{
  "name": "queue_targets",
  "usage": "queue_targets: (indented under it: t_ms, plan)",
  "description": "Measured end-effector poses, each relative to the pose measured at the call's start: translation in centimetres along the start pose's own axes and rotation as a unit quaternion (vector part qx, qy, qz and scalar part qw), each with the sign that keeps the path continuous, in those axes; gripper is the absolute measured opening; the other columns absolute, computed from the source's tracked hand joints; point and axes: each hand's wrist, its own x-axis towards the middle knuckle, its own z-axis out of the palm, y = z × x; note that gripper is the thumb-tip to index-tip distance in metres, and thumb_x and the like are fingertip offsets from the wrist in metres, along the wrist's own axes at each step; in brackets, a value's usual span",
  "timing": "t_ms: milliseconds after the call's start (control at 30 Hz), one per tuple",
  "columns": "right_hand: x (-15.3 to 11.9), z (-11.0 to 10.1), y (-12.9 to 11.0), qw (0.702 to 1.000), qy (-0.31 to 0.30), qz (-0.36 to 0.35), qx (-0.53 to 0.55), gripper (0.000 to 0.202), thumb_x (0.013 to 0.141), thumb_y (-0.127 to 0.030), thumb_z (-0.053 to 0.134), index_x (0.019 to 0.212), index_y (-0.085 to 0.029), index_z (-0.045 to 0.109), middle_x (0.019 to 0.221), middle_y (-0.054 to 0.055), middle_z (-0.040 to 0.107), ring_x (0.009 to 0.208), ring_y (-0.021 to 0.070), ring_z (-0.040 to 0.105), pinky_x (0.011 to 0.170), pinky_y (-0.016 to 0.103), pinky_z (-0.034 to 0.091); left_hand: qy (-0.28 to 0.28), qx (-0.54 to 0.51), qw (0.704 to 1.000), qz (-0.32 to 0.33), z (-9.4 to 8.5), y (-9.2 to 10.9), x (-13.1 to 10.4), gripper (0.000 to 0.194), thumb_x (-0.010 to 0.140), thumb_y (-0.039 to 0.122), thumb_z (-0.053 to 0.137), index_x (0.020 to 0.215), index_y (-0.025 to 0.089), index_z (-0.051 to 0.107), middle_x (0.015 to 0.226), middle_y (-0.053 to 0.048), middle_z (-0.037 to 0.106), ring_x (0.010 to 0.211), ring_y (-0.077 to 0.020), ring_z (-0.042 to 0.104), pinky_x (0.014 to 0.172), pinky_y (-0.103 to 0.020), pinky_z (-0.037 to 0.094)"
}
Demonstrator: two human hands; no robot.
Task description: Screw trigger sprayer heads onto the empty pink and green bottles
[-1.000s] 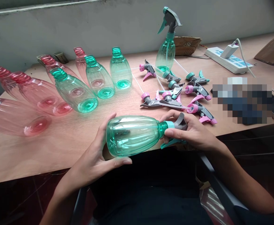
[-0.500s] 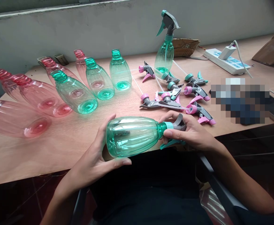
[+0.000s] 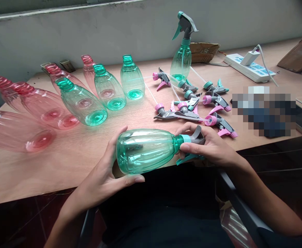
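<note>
Two hands share one object in the head view: a green bottle [image 3: 146,150] held on its side at the counter's [image 3: 73,165] front edge. The left hand [image 3: 101,168] cups its base, thumb below and fingers behind, probably to keep the smooth, rounded body steady. The right hand [image 3: 213,144] pinches the spray head [image 3: 196,136] at its pale teal collar, seated at the bottle's neck; gripping there likely gives the most control over the joint. Its teal trigger [image 3: 189,157] points down towards the person's lap, away from the fingers.

Three open green bottles [image 3: 109,88] and five pink bottles [image 3: 39,103] stand to the left, mouths up, apparently grouped to leave the front of the counter free for handling. Loose spray heads [image 3: 219,124] with pink or teal collars lie in a heap beyond the right hand, several overlapping, so their tubes could snag one another. Behind them stands an assembled spray bottle [image 3: 181,62], with cardboard [image 3: 204,52] by it. Farther right, a white power strip [image 3: 251,70] trails a cable near a pixelated patch [image 3: 264,112], whose contents cannot be told.
</note>
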Motion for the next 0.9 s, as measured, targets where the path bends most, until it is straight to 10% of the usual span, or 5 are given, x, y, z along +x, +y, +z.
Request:
queue_targets:
  t_ms: [900]
  plan:
    - [-0.03,0.19,-0.08,0.999,-0.004,0.008,0.038,0.025,0.089,-0.03,0.085,0.106,-0.021,0.069,0.084,-0.001,0.08,0.075,0.0148,0.08,0.071,0.019,0.066,0.003,0.015,1.0,0.003,-0.12,0.09,-0.08,0.101,0.086,0.037,0.083,0.163,0.043,0.018,0.165,-0.006,0.04,0.151,-0.0358,0.045,0.121,-0.045,0.045]
